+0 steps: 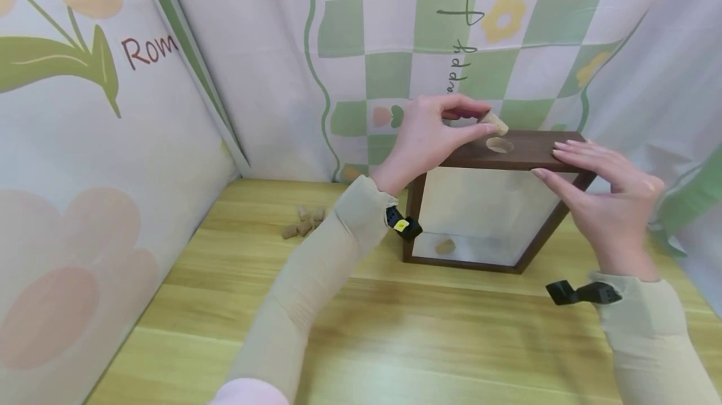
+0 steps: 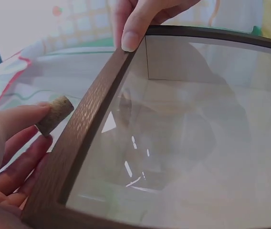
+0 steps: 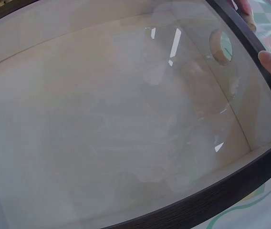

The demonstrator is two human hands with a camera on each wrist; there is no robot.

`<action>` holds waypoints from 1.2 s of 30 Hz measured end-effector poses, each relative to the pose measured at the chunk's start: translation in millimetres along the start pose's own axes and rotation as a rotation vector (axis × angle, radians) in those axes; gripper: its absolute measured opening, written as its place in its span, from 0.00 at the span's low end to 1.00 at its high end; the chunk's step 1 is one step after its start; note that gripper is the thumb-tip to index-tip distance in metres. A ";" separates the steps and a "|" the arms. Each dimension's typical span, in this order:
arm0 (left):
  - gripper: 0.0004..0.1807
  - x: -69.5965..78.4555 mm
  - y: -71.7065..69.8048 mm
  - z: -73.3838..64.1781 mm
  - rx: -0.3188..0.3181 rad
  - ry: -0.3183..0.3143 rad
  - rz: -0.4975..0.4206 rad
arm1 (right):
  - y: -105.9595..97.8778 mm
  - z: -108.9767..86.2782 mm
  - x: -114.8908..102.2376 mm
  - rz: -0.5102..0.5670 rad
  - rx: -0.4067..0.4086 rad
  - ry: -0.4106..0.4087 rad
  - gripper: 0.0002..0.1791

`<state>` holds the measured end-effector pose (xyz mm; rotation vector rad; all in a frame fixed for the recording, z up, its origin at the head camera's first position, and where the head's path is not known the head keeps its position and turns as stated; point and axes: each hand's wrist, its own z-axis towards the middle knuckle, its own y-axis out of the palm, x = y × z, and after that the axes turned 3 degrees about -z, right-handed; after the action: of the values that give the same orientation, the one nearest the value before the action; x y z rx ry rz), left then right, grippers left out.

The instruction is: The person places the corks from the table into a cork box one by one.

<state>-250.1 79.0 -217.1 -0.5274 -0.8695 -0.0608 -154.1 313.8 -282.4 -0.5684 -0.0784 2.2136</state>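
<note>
My left hand (image 1: 425,135) pinches a cork (image 1: 494,122) between thumb and fingers, just above the round hole (image 1: 499,145) in the top of a dark wooden frame box (image 1: 530,149). In the left wrist view the cork (image 2: 55,114) is tilted beside the frame's brown edge (image 2: 85,124). My right hand (image 1: 615,198) rests on the box's top right corner, its thumb on the front edge and fingers over the top. The box stands upright with a clear front pane (image 1: 474,204); one cork (image 1: 445,246) lies inside at the bottom.
Several loose corks (image 1: 304,223) lie in a small heap on the wooden table (image 1: 225,279), left of the box and partly behind my left forearm. A patterned curtain (image 1: 389,29) hangs behind the box, and a printed cloth (image 1: 73,204) covers the left side.
</note>
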 end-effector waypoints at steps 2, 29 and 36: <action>0.17 1.1 2.8 4.1 -0.018 0.011 0.026 | 0.6 0.6 -0.7 0.009 0.005 -0.003 0.19; 0.23 0.5 5.0 7.1 -0.030 -0.054 0.061 | 1.5 0.6 2.0 0.011 0.016 -0.023 0.21; 0.23 -3.8 -12.5 -3.2 0.050 -0.050 0.001 | 1.6 1.2 -0.2 0.001 0.017 -0.023 0.21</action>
<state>-253.5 66.0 -216.4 -0.4847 -0.9168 -0.0249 -155.6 312.7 -281.6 -0.5336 -0.0715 2.2200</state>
